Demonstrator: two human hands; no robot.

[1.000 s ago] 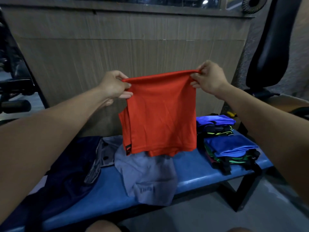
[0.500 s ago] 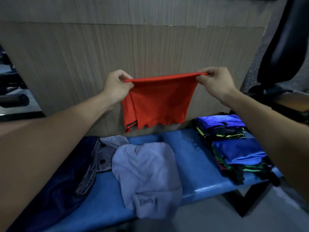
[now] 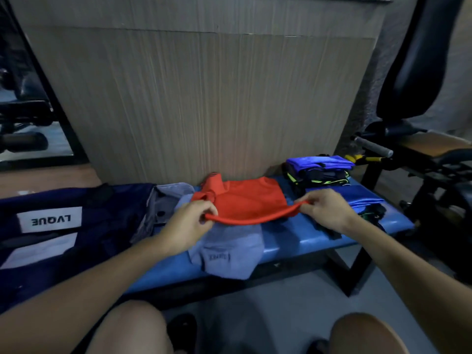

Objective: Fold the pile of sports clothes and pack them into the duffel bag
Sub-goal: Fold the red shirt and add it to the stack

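A red shirt [image 3: 245,200] lies mostly flat on the blue bench [image 3: 293,241], its far part on the padding. My left hand [image 3: 190,221] pinches the near left corner of its folded edge and my right hand [image 3: 325,209] pinches the near right corner, the edge sagging between them just above the bench. A grey garment [image 3: 229,254] lies under and in front of the red shirt, hanging over the bench's front. A navy duffel bag [image 3: 63,226] with a white label sits on the left. Folded blue and black-green clothes [image 3: 319,172] are stacked at the right end.
A wood-grain panel [image 3: 204,103] stands right behind the bench. Gym equipment with a black pad [image 3: 419,60] and a tan seat [image 3: 431,144] is to the right. My knees [image 3: 132,328] are at the bottom, over grey floor [image 3: 281,315].
Both hands have lowered the red shirt from hanging in the air down onto the bench, over the grey garment. The view has tilted down, showing the bag's label and my knees.
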